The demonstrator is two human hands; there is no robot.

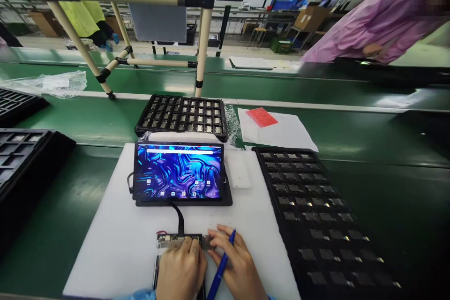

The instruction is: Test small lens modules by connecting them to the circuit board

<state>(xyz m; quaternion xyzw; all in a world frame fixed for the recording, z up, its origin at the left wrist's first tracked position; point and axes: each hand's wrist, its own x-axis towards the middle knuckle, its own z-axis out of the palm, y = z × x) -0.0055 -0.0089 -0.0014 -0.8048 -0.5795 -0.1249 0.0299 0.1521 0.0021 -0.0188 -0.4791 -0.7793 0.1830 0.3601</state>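
An opened electronic device (pixel 159 262) with a bare circuit strip along its upper edge lies at the front of the white foam sheet (pixel 105 243). My left hand (pixel 181 269) rests over it, fingers curled and pressed together at the upper right edge; what they grip is hidden. Beside it, my right hand (pixel 237 262) holds a blue pen (pixel 221 265) slanting between its fingers. A small grey part (pixel 207 243) shows at the right fingertips. From the device, a black flat cable (pixel 180 218) runs up to a lit tablet screen (pixel 179 171) propped on the foam.
A black tray (pixel 291 215) of small modules lies at right; another filled tray (pixel 183 115) stands behind the screen. More black trays (pixel 31 159) sit at left. A red bubble-wrap piece (pixel 262 117) lies on white sheeting. A person in pink (pixel 372 18) stands across the belt.
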